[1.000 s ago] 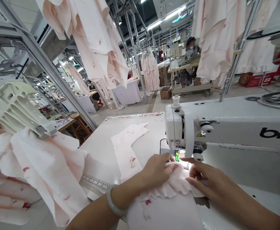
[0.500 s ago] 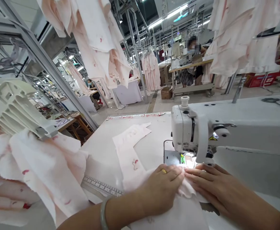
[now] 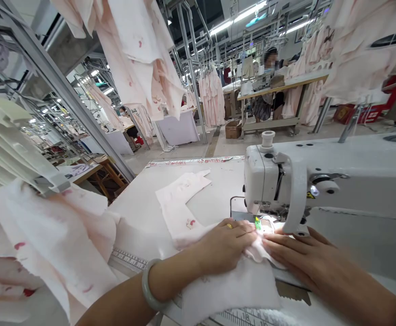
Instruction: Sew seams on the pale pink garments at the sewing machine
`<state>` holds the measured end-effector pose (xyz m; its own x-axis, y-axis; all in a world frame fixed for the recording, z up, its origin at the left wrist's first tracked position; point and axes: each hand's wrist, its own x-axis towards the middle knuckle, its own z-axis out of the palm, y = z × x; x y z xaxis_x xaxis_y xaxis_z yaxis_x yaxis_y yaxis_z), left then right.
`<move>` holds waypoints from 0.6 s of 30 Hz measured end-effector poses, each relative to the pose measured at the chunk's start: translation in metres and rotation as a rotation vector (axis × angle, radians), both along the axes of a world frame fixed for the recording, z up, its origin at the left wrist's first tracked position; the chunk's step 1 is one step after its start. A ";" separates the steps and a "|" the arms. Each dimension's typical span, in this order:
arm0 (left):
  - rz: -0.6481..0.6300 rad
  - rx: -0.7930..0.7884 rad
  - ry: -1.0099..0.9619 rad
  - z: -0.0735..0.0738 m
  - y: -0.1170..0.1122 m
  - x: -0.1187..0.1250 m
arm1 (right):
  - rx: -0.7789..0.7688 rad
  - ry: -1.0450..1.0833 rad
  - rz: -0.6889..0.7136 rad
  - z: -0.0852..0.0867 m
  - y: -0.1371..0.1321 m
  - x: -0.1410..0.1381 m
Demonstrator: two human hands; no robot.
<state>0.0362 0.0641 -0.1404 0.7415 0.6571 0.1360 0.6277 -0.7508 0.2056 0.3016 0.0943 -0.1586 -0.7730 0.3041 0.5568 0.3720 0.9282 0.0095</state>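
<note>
A pale pink fabric piece (image 3: 187,208) with small red prints lies on the white table and runs under the needle area of a white sewing machine (image 3: 320,181). My left hand (image 3: 226,246), with a ring and a pale bangle on the wrist, rests on the fabric just left of the presser foot, fingers together and pressing flat. My right hand (image 3: 294,253) lies flat on the fabric to the right, fingers stretched toward the foot. The fingertips of both hands nearly meet in front of the needle.
A heap of pink fabric pieces (image 3: 48,244) sits at my left under a white plastic rack (image 3: 11,154). A ruler strip (image 3: 133,260) is printed on the table (image 3: 143,199). Pink garments (image 3: 140,54) hang overhead. Another person sits at a far table (image 3: 279,83).
The view has shifted, and the machine sits further right in frame. My hands have spread the bunched fabric flatter and lie closer to the presser foot.
</note>
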 end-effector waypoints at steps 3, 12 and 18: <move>0.013 -0.010 -0.006 -0.001 -0.001 0.000 | 0.033 0.019 0.064 0.005 0.000 0.001; 0.019 -0.063 -0.046 0.001 0.000 0.000 | 0.016 -0.040 0.084 0.002 0.000 0.003; 0.006 -0.042 -0.058 -0.002 0.004 -0.003 | -0.130 -0.077 0.081 0.004 0.000 0.004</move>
<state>0.0336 0.0681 -0.1422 0.7294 0.6673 0.1508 0.6180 -0.7372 0.2733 0.3057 0.0947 -0.1544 -0.8365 0.3048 0.4553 0.2989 0.9503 -0.0870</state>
